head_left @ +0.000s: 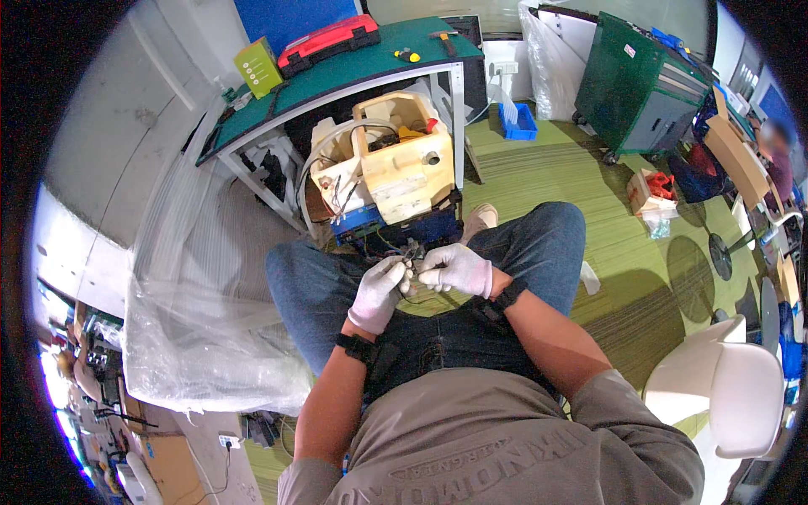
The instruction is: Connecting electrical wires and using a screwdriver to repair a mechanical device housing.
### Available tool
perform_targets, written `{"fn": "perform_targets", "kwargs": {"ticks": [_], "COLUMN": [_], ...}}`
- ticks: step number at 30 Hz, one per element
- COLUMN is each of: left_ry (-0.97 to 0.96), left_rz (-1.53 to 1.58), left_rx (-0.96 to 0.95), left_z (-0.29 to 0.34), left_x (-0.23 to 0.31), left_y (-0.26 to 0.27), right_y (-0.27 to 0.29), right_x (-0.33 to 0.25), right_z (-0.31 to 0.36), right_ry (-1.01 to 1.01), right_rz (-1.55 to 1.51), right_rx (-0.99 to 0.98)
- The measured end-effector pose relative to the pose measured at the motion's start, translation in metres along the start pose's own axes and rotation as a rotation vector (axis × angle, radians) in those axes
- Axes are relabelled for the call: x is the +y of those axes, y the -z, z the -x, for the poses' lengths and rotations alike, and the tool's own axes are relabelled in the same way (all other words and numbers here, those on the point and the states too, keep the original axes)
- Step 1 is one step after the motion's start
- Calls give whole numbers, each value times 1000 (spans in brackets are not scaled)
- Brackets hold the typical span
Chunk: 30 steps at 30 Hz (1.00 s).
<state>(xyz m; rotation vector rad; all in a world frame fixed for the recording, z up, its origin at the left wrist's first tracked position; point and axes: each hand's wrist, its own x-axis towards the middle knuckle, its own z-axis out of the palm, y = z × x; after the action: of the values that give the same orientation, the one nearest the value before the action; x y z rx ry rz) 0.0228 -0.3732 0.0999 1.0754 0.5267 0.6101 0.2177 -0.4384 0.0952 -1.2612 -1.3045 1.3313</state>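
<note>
Between my knees, my left hand [379,293] and my right hand [459,270] meet, both in white gloves. The fingers of each are pinched together on a thin black cable [406,295], part of which loops below the fingertips. A small dark piece [413,251] shows just above the fingertips; its kind is too small to tell. Right in front of my hands stands a cream plastic machine housing [406,174] with open compartments, a grey hose [308,181] and loose wires. Its lower part is blue [357,220].
A green-topped workbench [337,71] behind the housing bears a red tool case [328,46], a hammer [446,42] and a yellow-black tool [407,56]. Plastic-wrapped goods [210,337] stand left. Rightward are a blue bin [518,122], a green tool cabinet [635,88], a white chair [741,387] and another person [778,160].
</note>
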Motion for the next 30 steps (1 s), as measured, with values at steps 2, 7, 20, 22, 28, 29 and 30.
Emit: {"fn": "perform_targets", "kwargs": {"ticks": [2,7,20,22,28,29,30], "left_ry": [12,-27,-250,-225,-248,-235,-222], "left_rz": [1,-27,-591,-584,-506,-496,-487], "left_rx": [4,4,206,213,233,233,233], "left_z": [0,-2,-1,0,-2,-2,-1], "left_x": [-2,-5,3,1,0,1,2], "left_y": [0,4,-9,-8,-7,-8,-9], "right_y": [1,-1,-7,-6,-5,-5,-5], "right_x": [2,7,7,4,3,4,5], "right_z": [0,-3,-1,0,-1,-1,-1], "right_ry": [44,157,246,215,184,189,188], "right_rz": [31,181,333,309,315,324,324], "right_rx": [-84,-113,-35,-37,-36,-32,-33]}}
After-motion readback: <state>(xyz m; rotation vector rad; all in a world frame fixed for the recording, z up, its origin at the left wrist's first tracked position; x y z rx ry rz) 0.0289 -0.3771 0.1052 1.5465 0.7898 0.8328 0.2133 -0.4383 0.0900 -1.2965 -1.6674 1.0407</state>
